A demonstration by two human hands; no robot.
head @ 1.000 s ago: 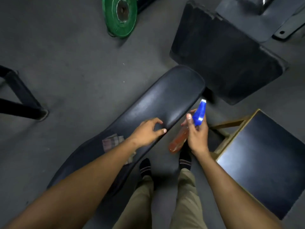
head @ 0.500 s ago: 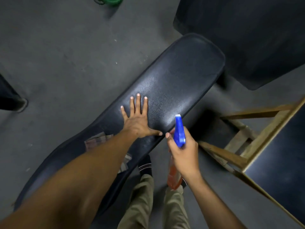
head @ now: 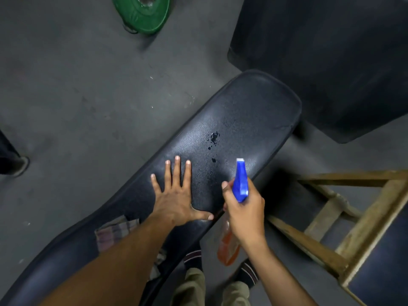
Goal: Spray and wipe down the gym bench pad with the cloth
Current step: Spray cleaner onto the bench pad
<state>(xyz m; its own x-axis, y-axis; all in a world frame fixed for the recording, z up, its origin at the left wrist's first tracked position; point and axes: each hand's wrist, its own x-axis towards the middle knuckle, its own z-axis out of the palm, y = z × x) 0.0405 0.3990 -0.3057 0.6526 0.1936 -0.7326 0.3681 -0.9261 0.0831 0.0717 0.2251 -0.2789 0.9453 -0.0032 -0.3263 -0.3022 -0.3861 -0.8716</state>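
Left hand flat on the black bench pad, fingers straight and spread, thumb out toward the near edge, much as half a second before. Right hand wrapped around the spray bottle, blue head pointed up the pad, orange body hanging below the fist beside the pad's near edge. New since the earlier frame: a cluster of dark wet droplets on the pad ahead of the left fingertips, plus a smaller spot nearer the nozzle, where the surface had been dry. Checked cloth on the pad behind the left wrist, partly hidden under the forearm, in the same spot as before. View shifted back: green weight plate on the grey floor more fully in sight at the top than a half second earlier. Wooden stool frame at the right, apart from the pad.
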